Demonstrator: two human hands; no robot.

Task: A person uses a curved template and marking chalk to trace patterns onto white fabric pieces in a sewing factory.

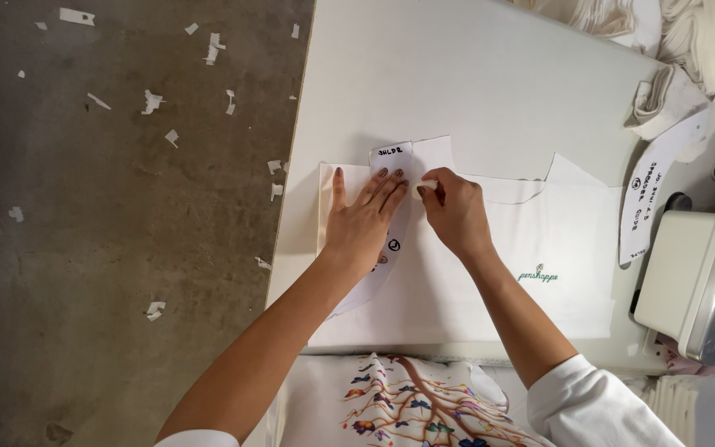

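A white cut fabric piece (531,273) with a small green embroidered mark lies flat on the white table (457,74). On its left part rests a curved white paper pattern (395,157) with handwriting. My left hand (366,219) presses flat on the pattern, fingers spread. My right hand (455,211) sits just to the right, its fingertips pinching a small white piece, likely chalk, at the pattern's edge.
A second curved paper pattern (651,186) and folded white cloth (664,99) lie at the right. A sewing machine (705,285) stands at the right edge. More white fabric (705,33) is piled at the top right. Paper scraps (152,101) litter the concrete floor on the left.
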